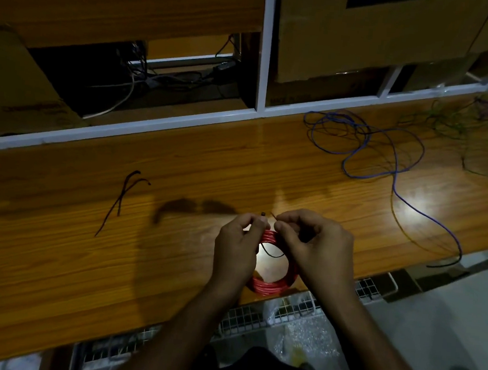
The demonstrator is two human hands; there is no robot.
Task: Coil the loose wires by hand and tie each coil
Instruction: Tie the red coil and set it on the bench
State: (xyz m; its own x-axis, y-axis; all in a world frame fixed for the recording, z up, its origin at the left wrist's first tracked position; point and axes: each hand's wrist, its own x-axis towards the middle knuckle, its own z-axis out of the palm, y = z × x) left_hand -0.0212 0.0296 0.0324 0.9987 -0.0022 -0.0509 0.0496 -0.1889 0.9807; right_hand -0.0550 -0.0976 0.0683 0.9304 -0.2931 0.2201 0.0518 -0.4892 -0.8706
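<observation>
A red wire coil (270,286) stands on edge on the wooden table (180,162) near its front edge. My left hand (236,248) grips the top left of the coil and pinches one end of a thin black tie (269,252). My right hand (317,243) pinches the tie's other end at the coil's top right. The tie loops through the coil's opening. A loose blue wire (385,155) sprawls at the right of the table. Loose green wire (452,125) lies at the far right.
Two spare black ties (121,201) lie on the table at the left. A white frame rail (154,125) runs along the back, with cardboard boxes (365,33) and cables behind it. A wire mesh basket (300,309) sits below the table's front edge.
</observation>
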